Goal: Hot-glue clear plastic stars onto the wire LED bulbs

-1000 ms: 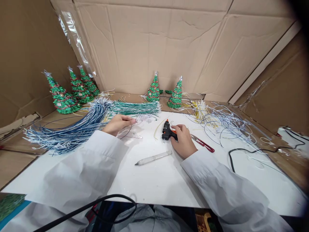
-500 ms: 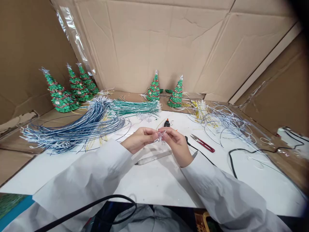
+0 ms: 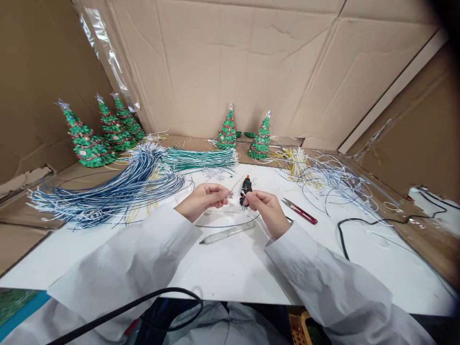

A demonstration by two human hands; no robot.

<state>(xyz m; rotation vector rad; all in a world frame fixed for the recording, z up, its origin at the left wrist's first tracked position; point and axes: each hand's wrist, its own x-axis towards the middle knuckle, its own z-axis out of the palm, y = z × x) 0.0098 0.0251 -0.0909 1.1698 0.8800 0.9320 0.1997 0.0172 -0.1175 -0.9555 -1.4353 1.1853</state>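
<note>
My left hand (image 3: pixel 203 200) pinches a tiny clear star piece at its fingertips above the white table (image 3: pixel 230 268). My right hand (image 3: pixel 266 211) is also pinched, holding the end of a thin dark wire (image 3: pixel 230 224) that sags in a loop between the two hands. A small black glue gun (image 3: pixel 246 189) with an orange tip lies just behind my fingers. A clear glue stick (image 3: pixel 227 235) rests on the table below my hands.
Bundles of blue-white wires (image 3: pixel 108 191) and green wires (image 3: pixel 197 160) lie at the left. Pale loose wires (image 3: pixel 323 179) spread at the right, beside red-handled snips (image 3: pixel 300 212). Small glittery green trees (image 3: pixel 97 139) (image 3: pixel 244 136) stand by the cardboard walls. A black cable (image 3: pixel 359 225) runs right.
My right hand let go of the glue gun and met my left hand over the table. The hands have since drawn apart, and a thin dark wire now hangs between them.
</note>
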